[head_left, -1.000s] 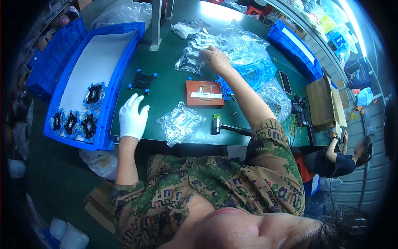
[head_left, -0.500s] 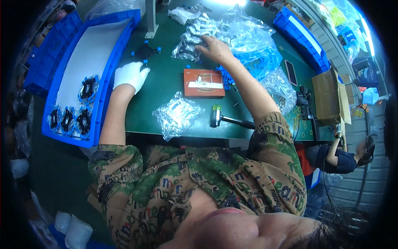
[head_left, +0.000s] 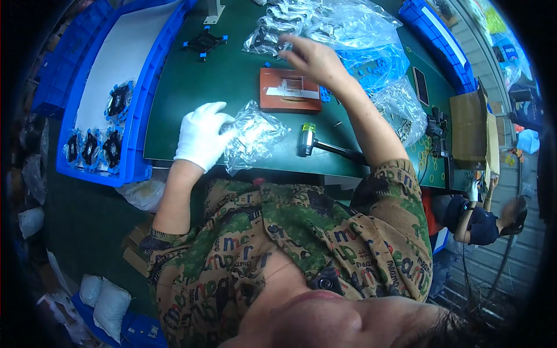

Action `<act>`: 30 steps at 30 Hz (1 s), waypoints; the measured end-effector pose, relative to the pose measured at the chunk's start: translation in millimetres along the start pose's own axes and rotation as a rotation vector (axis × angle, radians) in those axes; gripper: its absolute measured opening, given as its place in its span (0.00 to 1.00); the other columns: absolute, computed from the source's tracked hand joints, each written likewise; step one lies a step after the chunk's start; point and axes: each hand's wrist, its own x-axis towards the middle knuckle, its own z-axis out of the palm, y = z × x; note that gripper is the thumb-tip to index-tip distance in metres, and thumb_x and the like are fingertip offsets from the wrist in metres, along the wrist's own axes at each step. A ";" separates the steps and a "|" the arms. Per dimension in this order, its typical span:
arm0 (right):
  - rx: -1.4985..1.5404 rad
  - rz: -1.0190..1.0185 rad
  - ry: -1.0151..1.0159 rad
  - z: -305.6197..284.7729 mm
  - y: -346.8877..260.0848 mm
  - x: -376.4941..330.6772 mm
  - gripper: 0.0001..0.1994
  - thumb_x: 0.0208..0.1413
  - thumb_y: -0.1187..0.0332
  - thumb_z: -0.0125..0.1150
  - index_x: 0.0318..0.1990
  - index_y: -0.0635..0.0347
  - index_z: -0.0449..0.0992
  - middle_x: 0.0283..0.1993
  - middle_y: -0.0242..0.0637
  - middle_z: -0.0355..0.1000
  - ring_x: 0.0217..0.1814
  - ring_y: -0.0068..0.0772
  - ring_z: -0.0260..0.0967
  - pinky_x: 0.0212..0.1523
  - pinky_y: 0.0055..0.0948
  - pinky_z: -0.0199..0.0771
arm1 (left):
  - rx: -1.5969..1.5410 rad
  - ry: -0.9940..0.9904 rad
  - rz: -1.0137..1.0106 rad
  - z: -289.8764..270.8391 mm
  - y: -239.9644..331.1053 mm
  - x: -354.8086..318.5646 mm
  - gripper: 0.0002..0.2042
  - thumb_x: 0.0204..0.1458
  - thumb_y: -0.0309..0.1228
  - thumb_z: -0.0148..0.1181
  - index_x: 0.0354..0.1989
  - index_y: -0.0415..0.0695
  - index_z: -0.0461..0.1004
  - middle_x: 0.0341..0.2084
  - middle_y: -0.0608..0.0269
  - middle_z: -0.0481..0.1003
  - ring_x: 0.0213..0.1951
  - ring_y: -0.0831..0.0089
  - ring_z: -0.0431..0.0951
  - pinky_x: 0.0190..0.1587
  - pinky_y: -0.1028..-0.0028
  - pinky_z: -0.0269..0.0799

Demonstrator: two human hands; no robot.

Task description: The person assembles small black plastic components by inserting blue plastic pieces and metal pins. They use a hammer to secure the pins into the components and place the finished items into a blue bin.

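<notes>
On the near part of the green surface (head_left: 191, 81), the gloved left hand (head_left: 203, 136) meets the left side of a crinkled clear bag (head_left: 255, 136), though whether it pinches the film cannot be told. The bare right hand (head_left: 316, 61) looks empty, its fingers and thumb parted, just right of the bagged dark parts (head_left: 267, 32) at the far side. A firm hold on loose film, clear of the hammer (head_left: 307, 139) to the right, would probably control the bag best.
</notes>
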 end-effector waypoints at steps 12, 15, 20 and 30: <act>0.234 -0.184 -0.044 17.6 -88.9 -61.4 0.15 0.61 0.59 0.61 0.49 0.60 0.77 0.41 0.45 0.75 0.42 0.51 0.76 0.43 0.46 0.76 | -1.078 0.390 -0.355 21.3 -7.7 -20.2 0.09 0.68 0.31 0.52 0.46 0.38 0.72 0.51 0.55 0.78 0.46 0.72 0.80 0.51 0.71 0.75; 0.270 -0.142 -0.031 21.4 -95.6 -53.5 0.21 0.61 0.57 0.62 0.55 0.61 0.73 0.45 0.47 0.75 0.45 0.52 0.76 0.45 0.47 0.76 | -1.223 0.420 -0.356 24.0 -9.3 -17.0 0.09 0.70 0.31 0.48 0.49 0.38 0.68 0.52 0.52 0.77 0.47 0.68 0.81 0.52 0.68 0.77; 0.318 -0.095 -0.155 44.9 -92.1 -38.3 0.28 0.59 0.55 0.64 0.62 0.61 0.67 0.51 0.48 0.75 0.48 0.49 0.76 0.49 0.42 0.75 | -1.367 0.446 -0.381 35.2 -10.6 -15.6 0.08 0.69 0.30 0.47 0.50 0.41 0.67 0.53 0.50 0.77 0.49 0.65 0.81 0.51 0.67 0.78; 0.126 -0.239 -0.233 10.6 -116.9 -44.6 0.16 0.59 0.53 0.64 0.42 0.58 0.78 0.38 0.44 0.76 0.38 0.53 0.77 0.37 0.49 0.76 | -1.425 0.440 -0.448 33.7 -7.1 -17.5 0.07 0.69 0.30 0.49 0.50 0.43 0.68 0.52 0.51 0.77 0.49 0.65 0.81 0.47 0.69 0.78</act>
